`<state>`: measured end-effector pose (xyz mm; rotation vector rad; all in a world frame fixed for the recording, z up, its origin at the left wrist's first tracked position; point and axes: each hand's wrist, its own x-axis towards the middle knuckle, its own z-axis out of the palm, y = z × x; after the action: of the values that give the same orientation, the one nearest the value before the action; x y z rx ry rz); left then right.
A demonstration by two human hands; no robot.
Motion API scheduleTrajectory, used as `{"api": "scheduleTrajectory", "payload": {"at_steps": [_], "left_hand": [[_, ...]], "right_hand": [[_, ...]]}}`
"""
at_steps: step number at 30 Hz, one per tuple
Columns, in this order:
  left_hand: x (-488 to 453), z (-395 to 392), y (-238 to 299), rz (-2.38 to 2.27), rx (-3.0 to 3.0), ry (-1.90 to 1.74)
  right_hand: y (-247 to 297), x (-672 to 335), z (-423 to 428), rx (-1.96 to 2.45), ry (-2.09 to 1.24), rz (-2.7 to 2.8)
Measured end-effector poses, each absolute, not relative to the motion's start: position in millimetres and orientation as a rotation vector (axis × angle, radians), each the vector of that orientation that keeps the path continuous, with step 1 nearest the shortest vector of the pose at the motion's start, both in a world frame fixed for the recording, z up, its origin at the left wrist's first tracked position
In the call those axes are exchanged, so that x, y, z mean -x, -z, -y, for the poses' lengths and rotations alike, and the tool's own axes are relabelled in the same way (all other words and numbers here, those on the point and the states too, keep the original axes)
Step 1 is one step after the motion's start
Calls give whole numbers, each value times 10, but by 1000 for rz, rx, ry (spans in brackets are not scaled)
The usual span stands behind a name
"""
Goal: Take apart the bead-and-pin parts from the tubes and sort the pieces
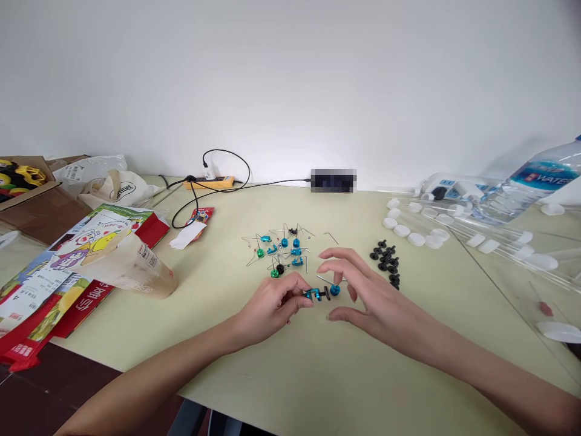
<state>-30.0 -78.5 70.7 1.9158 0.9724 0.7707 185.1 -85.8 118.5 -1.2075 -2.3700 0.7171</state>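
Observation:
Low over the table, my left hand [276, 303] pinches a small blue metal clamp [314, 293] with a black knob [326, 293] at its right end. My right hand [363, 290] is just right of the knob, its fingers curved and apart, with nothing held between them. Behind the knob lies a round blue part [334, 289], close to a thin metal rod [325, 279]. Farther back is a scatter of small blue parts [296, 261], green round parts [260, 252] and bent wires. Several black knobbed screws [385, 257] lie beyond my right hand.
White-capped clear tubes [433, 241] and a water bottle [521, 181] occupy the right side. At left are a drink cup [154, 272], colourful packaging [104, 227] and a cardboard box [45, 206]. A yellow power strip [222, 182], cable and blurred dark device [333, 181] sit by the wall.

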Motion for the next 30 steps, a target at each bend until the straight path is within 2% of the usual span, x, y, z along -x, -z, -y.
{"api": "scheduleTrajectory", "payload": {"at_steps": [14, 20, 24, 30], "left_hand": [[303, 799, -714, -953, -1919, -774], [302, 799, -716, -977, -1917, -788], [298, 799, -706, -960, -1943, -772], [293, 791, -706, -989, -1911, -772]], "right_hand": [[-1211, -1871, 856, 1358, -728, 2401], [-1234, -1864, 865, 1223, -790, 2369], [-1200, -1856, 850, 1337, -710, 2419], [-1188, -1861, 871, 1242, -650, 2434]]}}
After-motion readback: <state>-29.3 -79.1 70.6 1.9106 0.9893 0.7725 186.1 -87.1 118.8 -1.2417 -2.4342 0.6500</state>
